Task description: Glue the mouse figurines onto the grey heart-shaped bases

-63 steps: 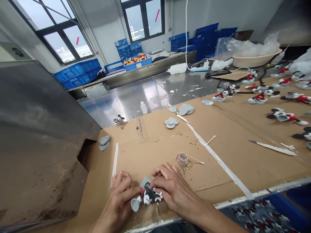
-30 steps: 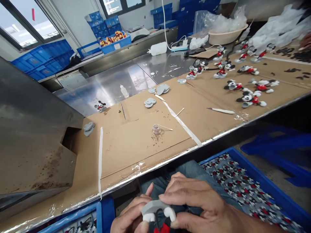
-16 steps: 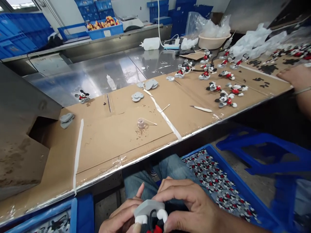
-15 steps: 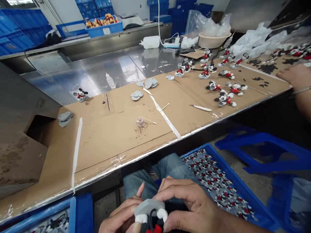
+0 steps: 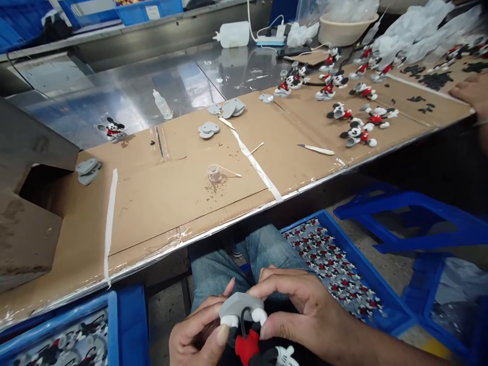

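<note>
Both my hands hold one mouse figurine [image 5: 247,338] over my lap, below the table edge. It has red shorts, white shoes and gloves, and a grey base [image 5: 240,304] on its feet. My left hand [image 5: 198,335] grips it from the left, thumb on a white shoe. My right hand [image 5: 301,315] wraps over it from the right, fingers pressing the grey base. The figurine's head is hidden at the bottom of the picture.
A cardboard-covered table [image 5: 183,193] carries loose grey bases [image 5: 208,129], a small glass dish [image 5: 214,174], sticks, a glue bottle [image 5: 162,104] and several finished figurines [image 5: 356,133]. Blue crates of figurines stand at right [image 5: 331,264] and lower left [image 5: 68,340]. Another person's hand [image 5: 470,91] rests at far right.
I have lifted the figurine off the cardboard down to my lap, both hands still on it. My view has tipped downward, showing the red shorts and a white glove.
</note>
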A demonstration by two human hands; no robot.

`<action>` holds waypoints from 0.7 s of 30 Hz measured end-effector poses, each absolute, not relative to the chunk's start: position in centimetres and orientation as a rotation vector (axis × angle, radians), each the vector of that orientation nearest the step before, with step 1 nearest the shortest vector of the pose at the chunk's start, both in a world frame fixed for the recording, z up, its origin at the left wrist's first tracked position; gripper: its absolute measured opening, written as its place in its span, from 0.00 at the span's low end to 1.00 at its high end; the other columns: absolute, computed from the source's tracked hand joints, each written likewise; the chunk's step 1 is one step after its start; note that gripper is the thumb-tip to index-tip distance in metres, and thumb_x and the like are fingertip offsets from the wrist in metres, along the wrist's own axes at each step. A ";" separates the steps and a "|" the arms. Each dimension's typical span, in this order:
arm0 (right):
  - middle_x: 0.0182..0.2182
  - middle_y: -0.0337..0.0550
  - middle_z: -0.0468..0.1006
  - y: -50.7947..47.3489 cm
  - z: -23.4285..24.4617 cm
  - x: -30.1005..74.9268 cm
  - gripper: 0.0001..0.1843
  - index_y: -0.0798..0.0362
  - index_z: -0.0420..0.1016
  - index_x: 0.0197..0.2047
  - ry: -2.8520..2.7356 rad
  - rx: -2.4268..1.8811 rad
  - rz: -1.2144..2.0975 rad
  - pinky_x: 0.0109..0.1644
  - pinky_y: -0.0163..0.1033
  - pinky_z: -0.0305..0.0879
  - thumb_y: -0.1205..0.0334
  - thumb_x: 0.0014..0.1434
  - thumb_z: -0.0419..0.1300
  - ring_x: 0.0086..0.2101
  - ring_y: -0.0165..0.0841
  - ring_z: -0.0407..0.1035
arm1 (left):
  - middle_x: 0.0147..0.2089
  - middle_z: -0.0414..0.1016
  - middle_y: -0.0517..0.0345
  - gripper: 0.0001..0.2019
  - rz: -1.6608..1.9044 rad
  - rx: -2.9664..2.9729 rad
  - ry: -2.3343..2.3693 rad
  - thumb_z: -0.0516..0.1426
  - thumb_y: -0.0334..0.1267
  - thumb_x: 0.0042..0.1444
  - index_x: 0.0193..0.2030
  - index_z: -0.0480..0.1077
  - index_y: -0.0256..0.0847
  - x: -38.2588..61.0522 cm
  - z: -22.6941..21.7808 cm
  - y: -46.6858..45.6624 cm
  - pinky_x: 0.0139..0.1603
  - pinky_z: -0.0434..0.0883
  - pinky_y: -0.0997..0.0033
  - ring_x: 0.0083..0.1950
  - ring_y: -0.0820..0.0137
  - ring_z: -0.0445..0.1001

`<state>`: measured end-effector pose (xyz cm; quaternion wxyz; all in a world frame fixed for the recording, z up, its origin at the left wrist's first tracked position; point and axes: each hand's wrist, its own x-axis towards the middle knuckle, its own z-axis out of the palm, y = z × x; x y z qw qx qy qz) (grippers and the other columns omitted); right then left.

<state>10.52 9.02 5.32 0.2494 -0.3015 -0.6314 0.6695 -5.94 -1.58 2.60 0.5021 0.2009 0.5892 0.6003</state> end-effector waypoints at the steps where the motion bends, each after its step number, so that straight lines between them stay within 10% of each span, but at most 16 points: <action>1: 0.30 0.37 0.79 9.1 5.3 10.6 0.09 0.52 0.83 0.38 -1.708 -0.819 1.847 0.44 0.36 0.65 0.64 0.51 0.72 0.34 0.30 0.70 | 0.33 0.83 0.49 0.13 1.454 0.461 1.415 0.71 0.49 0.41 0.29 0.83 0.44 -5.8 2.6 -1.6 0.59 0.69 0.51 0.45 0.51 0.80; 11: 0.28 0.39 0.78 8.8 2.1 10.1 0.15 0.58 0.80 0.34 -1.108 -1.029 2.354 0.37 0.35 0.62 0.57 0.46 0.74 0.30 0.29 0.68 | 0.24 0.77 0.57 0.15 1.272 -0.104 1.328 0.73 0.45 0.36 0.28 0.80 0.37 -4.8 1.3 -1.5 0.28 0.68 0.78 0.25 0.73 0.73; 16: 0.23 0.40 0.77 8.1 -1.6 9.9 0.16 0.59 0.78 0.27 -0.688 -1.225 2.492 0.36 0.35 0.60 0.58 0.39 0.76 0.28 0.29 0.68 | 0.27 0.80 0.55 0.17 1.242 -0.323 1.280 0.75 0.42 0.32 0.23 0.76 0.35 -4.5 -0.9 -1.2 0.35 0.72 0.74 0.27 0.72 0.76; 21: 0.21 0.38 0.76 8.0 -3.9 10.1 0.16 0.58 0.76 0.26 -0.541 -1.328 2.569 0.32 0.33 0.55 0.62 0.35 0.76 0.24 0.26 0.66 | 0.28 0.81 0.53 0.07 1.105 -0.408 1.290 0.67 0.35 0.48 0.32 0.76 0.35 -4.7 -2.8 -1.3 0.38 0.72 0.71 0.27 0.71 0.78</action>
